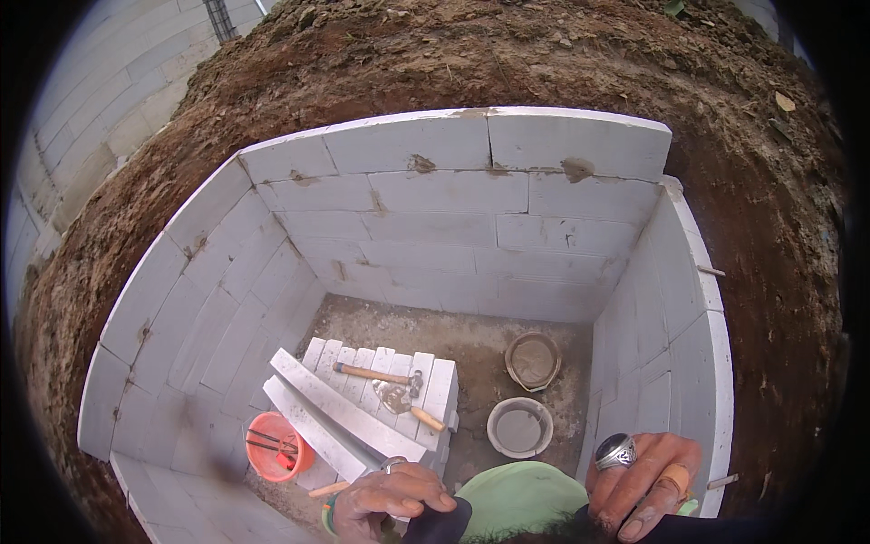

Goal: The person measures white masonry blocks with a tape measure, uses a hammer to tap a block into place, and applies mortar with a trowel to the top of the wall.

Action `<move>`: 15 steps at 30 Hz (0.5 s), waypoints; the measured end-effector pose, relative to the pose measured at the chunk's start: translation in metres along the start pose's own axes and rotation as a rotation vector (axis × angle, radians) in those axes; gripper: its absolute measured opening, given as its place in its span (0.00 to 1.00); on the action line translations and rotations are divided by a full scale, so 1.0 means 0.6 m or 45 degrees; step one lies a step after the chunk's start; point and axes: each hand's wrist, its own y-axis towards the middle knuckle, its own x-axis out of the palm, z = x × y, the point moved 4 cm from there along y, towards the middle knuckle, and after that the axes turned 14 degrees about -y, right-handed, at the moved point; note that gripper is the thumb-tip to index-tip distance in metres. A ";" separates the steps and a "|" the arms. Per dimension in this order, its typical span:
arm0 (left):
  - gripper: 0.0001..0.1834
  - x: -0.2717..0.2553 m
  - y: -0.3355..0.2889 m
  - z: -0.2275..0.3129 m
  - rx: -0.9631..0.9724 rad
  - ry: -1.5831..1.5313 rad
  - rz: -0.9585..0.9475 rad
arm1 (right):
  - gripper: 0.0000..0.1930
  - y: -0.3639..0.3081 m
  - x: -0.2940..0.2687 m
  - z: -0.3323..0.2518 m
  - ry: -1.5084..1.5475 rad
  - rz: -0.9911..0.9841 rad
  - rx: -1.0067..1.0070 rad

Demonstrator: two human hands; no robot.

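My left hand (390, 494), with a ring on one finger and a green band at the wrist, is at the bottom edge. Its fingers are bent and close to a dark piece, perhaps cloth (440, 522). Opposite it, my right hand (643, 480) has curled fingers, a large dark-stoned ring (616, 451) and a tan plaster (674, 477). Whatever either hand grips is hidden below. Pale green cloth (521, 499) shows between them. Beyond my left hand, a hammer (381, 374) and a wooden-handled trowel (403, 403) lie on stacked white blocks (441, 390).
White block walls (435, 190) enclose the pit, with brown earth (507, 54) behind them. An orange bucket (272, 446) holding tools stands left of the stack. Two round basins, one far (533, 361) and one near (520, 428), hold grey material on the right. Small sticks (711, 270) jut from the right wall.
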 end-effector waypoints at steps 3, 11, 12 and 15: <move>0.25 0.009 -0.015 -0.018 -0.275 0.081 0.100 | 0.04 -0.013 0.002 0.019 0.097 -0.257 -0.141; 0.36 -0.009 -0.098 -0.122 -0.875 0.037 0.178 | 0.04 0.065 0.008 -0.033 0.027 0.170 -0.107; 0.35 -0.013 -0.100 -0.123 -0.920 0.276 0.152 | 0.04 0.078 0.012 -0.034 0.042 0.197 -0.100; 0.36 -0.004 -0.102 -0.118 -1.023 0.217 0.223 | 0.05 0.099 0.011 -0.049 0.004 0.311 -0.092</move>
